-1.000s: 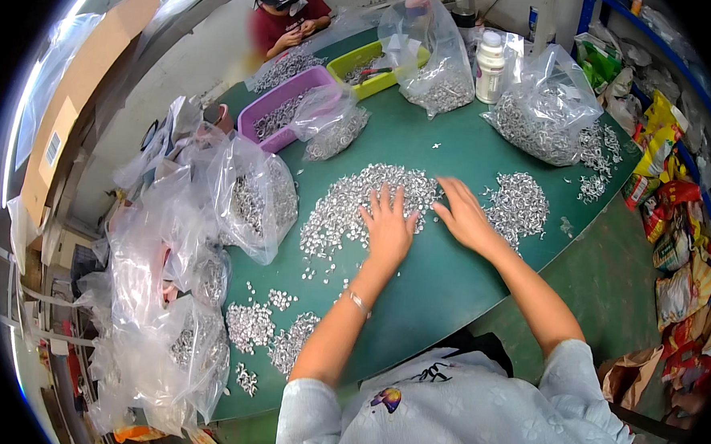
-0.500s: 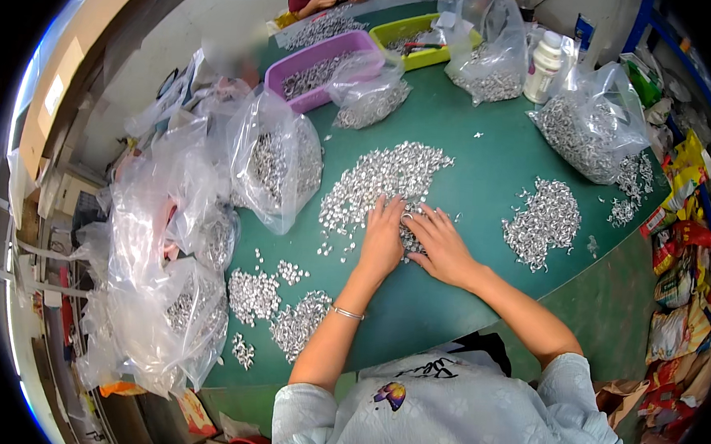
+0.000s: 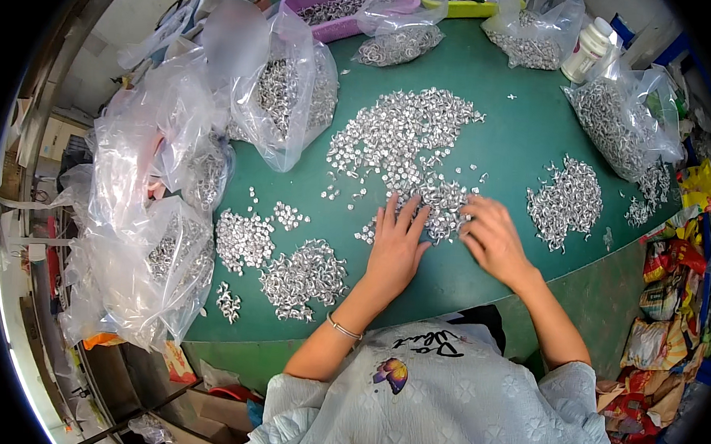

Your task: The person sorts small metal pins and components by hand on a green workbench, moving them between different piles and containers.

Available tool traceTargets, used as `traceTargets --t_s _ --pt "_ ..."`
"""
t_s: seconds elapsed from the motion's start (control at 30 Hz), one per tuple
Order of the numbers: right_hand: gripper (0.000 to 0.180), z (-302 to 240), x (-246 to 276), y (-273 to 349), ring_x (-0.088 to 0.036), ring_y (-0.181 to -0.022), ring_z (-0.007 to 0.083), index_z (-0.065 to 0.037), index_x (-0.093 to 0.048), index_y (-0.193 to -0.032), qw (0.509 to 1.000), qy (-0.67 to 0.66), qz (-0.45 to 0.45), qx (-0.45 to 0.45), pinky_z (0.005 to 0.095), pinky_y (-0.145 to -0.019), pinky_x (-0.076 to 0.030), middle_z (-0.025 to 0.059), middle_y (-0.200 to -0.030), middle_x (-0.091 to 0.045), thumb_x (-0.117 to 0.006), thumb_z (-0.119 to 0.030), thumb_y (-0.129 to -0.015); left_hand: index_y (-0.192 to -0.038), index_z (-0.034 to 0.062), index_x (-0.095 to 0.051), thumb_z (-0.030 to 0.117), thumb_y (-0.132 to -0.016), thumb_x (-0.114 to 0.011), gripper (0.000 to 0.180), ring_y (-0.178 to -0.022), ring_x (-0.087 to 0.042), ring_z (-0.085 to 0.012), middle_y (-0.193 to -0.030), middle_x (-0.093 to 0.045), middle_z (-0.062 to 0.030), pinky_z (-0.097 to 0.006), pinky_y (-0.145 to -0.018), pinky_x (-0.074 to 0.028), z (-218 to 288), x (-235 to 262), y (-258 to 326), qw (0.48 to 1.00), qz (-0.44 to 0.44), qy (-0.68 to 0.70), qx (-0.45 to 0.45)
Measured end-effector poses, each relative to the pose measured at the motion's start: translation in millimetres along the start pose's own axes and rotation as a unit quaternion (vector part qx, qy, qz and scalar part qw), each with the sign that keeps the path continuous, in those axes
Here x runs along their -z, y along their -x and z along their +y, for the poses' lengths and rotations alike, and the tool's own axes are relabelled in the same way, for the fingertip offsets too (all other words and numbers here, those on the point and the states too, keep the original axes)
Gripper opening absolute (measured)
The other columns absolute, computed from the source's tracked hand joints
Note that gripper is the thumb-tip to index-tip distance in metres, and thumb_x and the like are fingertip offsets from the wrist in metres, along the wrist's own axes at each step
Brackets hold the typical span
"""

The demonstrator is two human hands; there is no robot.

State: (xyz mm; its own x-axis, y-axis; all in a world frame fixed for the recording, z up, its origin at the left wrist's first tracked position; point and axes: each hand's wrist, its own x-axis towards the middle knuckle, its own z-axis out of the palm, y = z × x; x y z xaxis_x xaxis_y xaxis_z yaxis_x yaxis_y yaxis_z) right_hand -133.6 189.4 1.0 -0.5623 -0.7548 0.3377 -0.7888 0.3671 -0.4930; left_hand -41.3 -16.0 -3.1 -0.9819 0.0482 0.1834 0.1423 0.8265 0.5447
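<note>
A broad heap of small silvery metal parts (image 3: pixel 400 140) covers the middle of the green table (image 3: pixel 465 276). My left hand (image 3: pixel 398 244) lies with spread fingers on the heap's near edge, its fingertips touching the parts. At the right side of that edge is my right hand (image 3: pixel 493 239), fingers bent and apart, the tips beside the parts; I make out nothing held in it. Between the two hands sits a small cluster of hook-shaped pieces (image 3: pixel 446 211). A bracelet circles my left wrist.
Smaller piles lie at left (image 3: pixel 303 279) and right (image 3: pixel 564 205). Clear bags of parts (image 3: pixel 286 98) crowd the left side; another bag (image 3: pixel 618 127) stands far right near a white bottle (image 3: pixel 588 49). A purple basket (image 3: pixel 337 30) is at the back.
My hands have moved apart, the right one shifting rightward off the heap. Parts between them are now uncovered. The view has tilted nearer, so the co-worker at the back is out of sight.
</note>
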Motion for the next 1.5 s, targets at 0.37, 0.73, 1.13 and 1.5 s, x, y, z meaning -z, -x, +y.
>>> traceTargets --t_s 0.37,0.73,1.13,1.5 --pt "0.047 -13.5 -22.6 -26.4 -0.041 -0.131 0.0341 -0.007 -0.058 -0.121 0.999 0.002 -0.006 -0.035 0.051 -0.106 -0.033 0.0113 -0.133 -0.052 -0.075 -0.018 -0.078 -0.128 0.0025 -0.052 0.001 -0.085 -0.061 0.044 -0.134 -0.037 -0.0408 -0.142 -0.043 -0.015 -0.055 -0.108 -0.034 1.1 -10.3 -16.9 0.998 0.022 -0.054 0.002" --pt "0.018 38.3 -3.4 -47.1 -0.062 -0.078 0.0224 -0.003 -0.065 -0.102 0.929 -0.201 0.138 -0.28 0.0293 -0.074 -0.049 0.0094 -0.09 -0.064 -0.066 -0.001 -0.083 -0.096 0.0017 -0.062 -0.002 -0.082 -0.063 0.015 -0.103 -0.055 -0.0332 -0.105 -0.06 -0.0121 -0.042 -0.086 -0.044 -9.9 3.8 11.3 0.992 0.119 0.031 0.027" --pt "0.019 4.9 -19.3 -45.2 -0.053 -0.107 0.025 -0.009 -0.068 -0.099 0.991 0.087 0.076 -0.063 0.0445 -0.097 -0.034 0.0048 -0.106 -0.061 -0.069 -0.007 -0.08 -0.117 0.0022 -0.06 -0.005 -0.079 -0.059 0.039 -0.107 -0.053 -0.0328 -0.115 -0.057 -0.0147 -0.042 -0.089 -0.042 -4.9 -2.1 -29.8 0.991 0.13 0.005 0.004" --pt "0.012 -0.4 -14.7 -52.2 -0.053 -0.099 0.0251 -0.006 -0.066 -0.09 0.991 0.101 0.078 -0.051 0.0436 -0.092 -0.036 0.005 -0.098 -0.059 -0.07 -0.008 -0.078 -0.092 0.003 -0.063 -0.001 -0.08 -0.066 0.013 -0.091 -0.058 -0.0275 -0.097 -0.061 -0.0098 -0.04 -0.08 -0.045 -22.6 -11.6 -66.7 0.986 0.153 0.065 0.009"
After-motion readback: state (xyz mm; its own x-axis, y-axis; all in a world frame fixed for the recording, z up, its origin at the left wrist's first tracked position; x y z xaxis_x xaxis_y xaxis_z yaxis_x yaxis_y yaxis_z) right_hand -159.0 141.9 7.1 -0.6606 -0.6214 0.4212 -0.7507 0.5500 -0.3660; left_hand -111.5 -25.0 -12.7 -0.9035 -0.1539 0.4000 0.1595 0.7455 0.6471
